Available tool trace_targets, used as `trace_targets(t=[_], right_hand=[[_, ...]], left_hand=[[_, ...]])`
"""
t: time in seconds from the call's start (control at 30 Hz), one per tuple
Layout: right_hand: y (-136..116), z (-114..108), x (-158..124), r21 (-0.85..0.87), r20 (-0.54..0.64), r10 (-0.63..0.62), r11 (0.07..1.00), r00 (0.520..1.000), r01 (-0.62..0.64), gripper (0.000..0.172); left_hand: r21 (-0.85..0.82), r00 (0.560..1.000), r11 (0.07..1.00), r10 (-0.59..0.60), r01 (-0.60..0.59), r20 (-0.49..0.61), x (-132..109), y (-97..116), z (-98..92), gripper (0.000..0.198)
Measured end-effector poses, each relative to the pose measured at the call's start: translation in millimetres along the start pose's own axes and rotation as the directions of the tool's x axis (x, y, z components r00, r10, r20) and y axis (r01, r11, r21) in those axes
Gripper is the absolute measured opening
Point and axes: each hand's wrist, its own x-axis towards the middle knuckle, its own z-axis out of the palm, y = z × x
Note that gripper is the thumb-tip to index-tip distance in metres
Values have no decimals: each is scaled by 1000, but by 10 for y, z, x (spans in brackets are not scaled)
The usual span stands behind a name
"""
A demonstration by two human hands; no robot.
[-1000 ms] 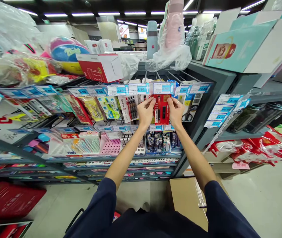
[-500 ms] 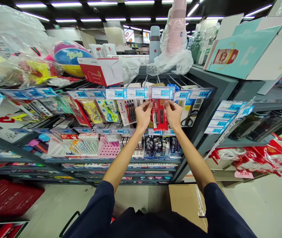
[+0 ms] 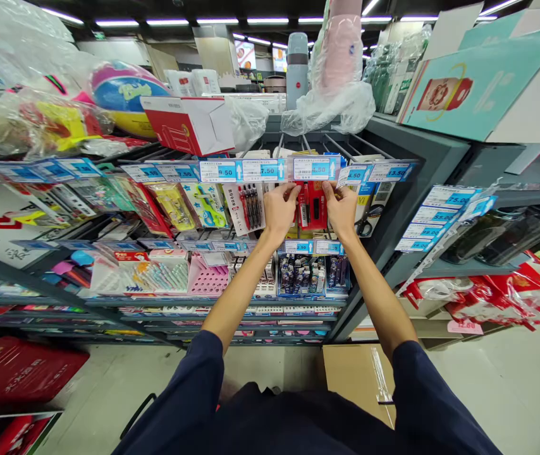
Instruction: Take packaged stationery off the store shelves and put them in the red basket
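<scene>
A red hanging pack point(image 3: 316, 207) with a slim pen-like item and a dark narrow piece on its front is upright between my hands, just below a price tag point(image 3: 315, 169). My left hand point(image 3: 279, 213) is closed on the pack's upper left edge, thumb and fingers pinched. On the opposite upper edge, my right hand point(image 3: 343, 210) pinches it too. The pack's top is hidden behind the tag, so I cannot tell whether it is on the hook. Carded pens point(image 3: 250, 205) hang left of my left hand, and scissors point(image 3: 367, 221) hang right of my right hand.
Metal hook rods point(image 3: 339, 148) run back above the pack. Boxed small goods point(image 3: 302, 275) fill the shelf underneath. A red-and-white box point(image 3: 189, 123) and a pink bottle point(image 3: 341, 57) stand on top. A cardboard box point(image 3: 358, 379) is on the floor.
Both hands have moved the red pack farther back, towards the rack and under the price tag. My view has shifted slightly. Both hands keep their pinch.
</scene>
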Motion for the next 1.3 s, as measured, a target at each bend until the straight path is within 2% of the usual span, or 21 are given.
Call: trace_targets(t=[0.27, 0.43, 0.6, 0.7, 0.93, 1.0, 1.1, 1.2, 1.3], right_hand=[[63, -118, -177, -36, 97, 1, 999, 995, 2, 49], [-25, -113, -195, -93, 55, -33, 995, 998, 38, 46], [-44, -99, -234, -73, -20, -74, 995, 997, 73, 44], [-7, -103, -302, -75, 1, -50, 996, 999, 49, 41], [88, -93, -376, -80, 2, 22, 997, 1000, -21, 39], [25, -125, -422, -106, -1, -9, 994, 1000, 9, 37], [-160, -155, -598, -170, -37, -115, 980, 993, 107, 31], [-355, -53, -827, -181, 76, -198, 961, 977, 209, 24], [-434, 193, -933, -130, 255, -203, 962, 945, 242, 26]], left_hand=[[-42, 999, 998, -40, 39, -4, -134, -23, -124, 30], [89, 1000, 996, 1, -3, 25, -205, 0, -145, 28], [102, 1000, 995, -24, 23, 16, -307, -6, -177, 32], [130, 998, 991, -24, 17, 52, -388, -35, -189, 36], [84, 995, 995, -55, 48, 89, -492, -61, -126, 29], [105, 997, 994, -32, 25, 64, -504, -47, -189, 28], [160, 996, 987, 24, -11, -81, -493, -50, -374, 28], [192, 986, 981, 28, 4, -165, -426, -108, -524, 30], [250, 990, 968, 40, -6, -134, -328, -198, -536, 27]])
